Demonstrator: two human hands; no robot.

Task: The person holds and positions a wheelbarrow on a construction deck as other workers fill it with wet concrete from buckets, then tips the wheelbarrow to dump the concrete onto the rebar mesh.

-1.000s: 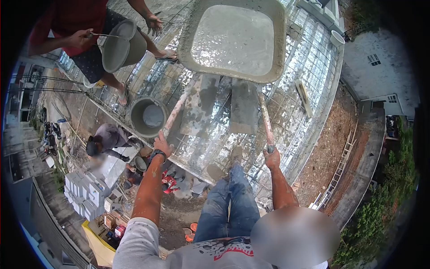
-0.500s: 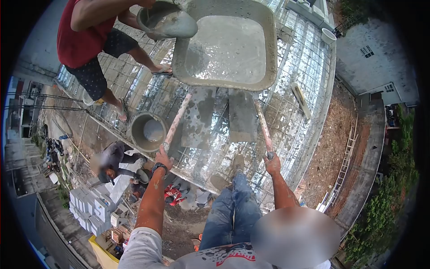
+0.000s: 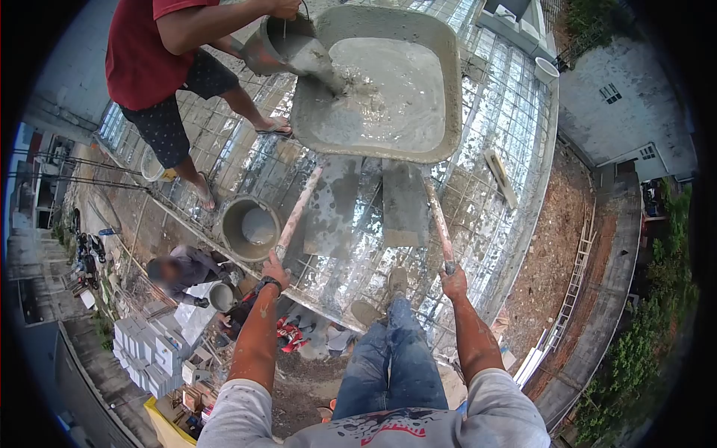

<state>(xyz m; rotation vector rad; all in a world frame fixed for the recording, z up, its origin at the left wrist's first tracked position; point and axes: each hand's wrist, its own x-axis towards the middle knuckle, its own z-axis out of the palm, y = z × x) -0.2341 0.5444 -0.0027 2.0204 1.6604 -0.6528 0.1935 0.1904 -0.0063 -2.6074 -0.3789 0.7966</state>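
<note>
My left hand (image 3: 276, 272) is closed round the end of the left wheelbarrow handle (image 3: 301, 209), a wristband or watch just behind it. Round the right handle (image 3: 439, 220) my right hand (image 3: 453, 283) is wrapped. Both handles run up to a wheelbarrow tray (image 3: 450, 89) holding wet grey concrete (image 3: 403, 67). At its left rim a co-worker in a red shirt (image 3: 146, 56) tips a bucket (image 3: 263, 48), and grey mix pours from it into the tray.
A second bucket (image 3: 237, 246) stands left of the left handle, near the edge of the mesh-covered slab (image 3: 478, 187). Boards (image 3: 403, 209) lie beneath the handles. A wood piece (image 3: 500, 179) is at the right. Several people are below, one (image 3: 183, 272) beside a bucket.
The co-worker's bucket has swung right to the tray and tilted, and its mix now pours in. The co-worker has leaned toward the tray. My hands keep hold of the handles.
</note>
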